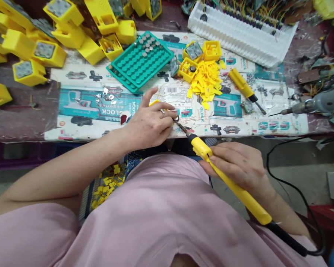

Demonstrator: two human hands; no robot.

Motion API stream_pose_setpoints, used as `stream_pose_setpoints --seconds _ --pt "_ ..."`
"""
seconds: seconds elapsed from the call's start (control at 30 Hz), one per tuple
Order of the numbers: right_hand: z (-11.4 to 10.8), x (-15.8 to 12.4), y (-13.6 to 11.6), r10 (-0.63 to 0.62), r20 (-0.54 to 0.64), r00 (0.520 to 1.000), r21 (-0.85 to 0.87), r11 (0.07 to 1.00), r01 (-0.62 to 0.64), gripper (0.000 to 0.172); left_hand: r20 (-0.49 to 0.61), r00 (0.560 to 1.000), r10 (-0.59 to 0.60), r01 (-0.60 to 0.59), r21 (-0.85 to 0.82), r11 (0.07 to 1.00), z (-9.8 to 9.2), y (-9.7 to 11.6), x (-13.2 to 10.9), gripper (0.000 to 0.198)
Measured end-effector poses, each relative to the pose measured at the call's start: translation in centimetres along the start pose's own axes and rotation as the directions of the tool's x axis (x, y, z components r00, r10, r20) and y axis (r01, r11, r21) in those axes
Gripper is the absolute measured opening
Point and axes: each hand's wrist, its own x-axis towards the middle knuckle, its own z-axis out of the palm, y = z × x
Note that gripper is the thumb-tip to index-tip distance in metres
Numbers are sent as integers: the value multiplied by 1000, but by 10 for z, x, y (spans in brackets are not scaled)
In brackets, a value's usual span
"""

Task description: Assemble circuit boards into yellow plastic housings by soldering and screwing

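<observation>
Near worktop (72, 128) front edge: left hand (150, 124) pinched around small yellow part (155, 102), mostly hidden by fingers. Right hand (236, 163) wrapped around yellow soldering iron (228, 181), tip touching part. Behind: green tray (140, 61), yellow clip heap (207, 81), screwdriver (243, 86). Yellow housings (44, 52) cut off top left.
</observation>
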Motion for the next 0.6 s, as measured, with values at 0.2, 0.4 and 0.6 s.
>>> stream_pose_setpoints --seconds 0.2,0.4,0.6 --pt "4 6 8 -102 -128 987 5 995 104 24 86 993 -79 80 -16 997 -6 5 5 24" --pt "10 11 10 -122 -152 981 0 992 123 19 77 993 -91 93 -28 995 -6 6 5 23" --pt "10 14 12 -145 -139 980 6 989 148 19 99 994 -37 43 -59 997 -8 3 2 18"
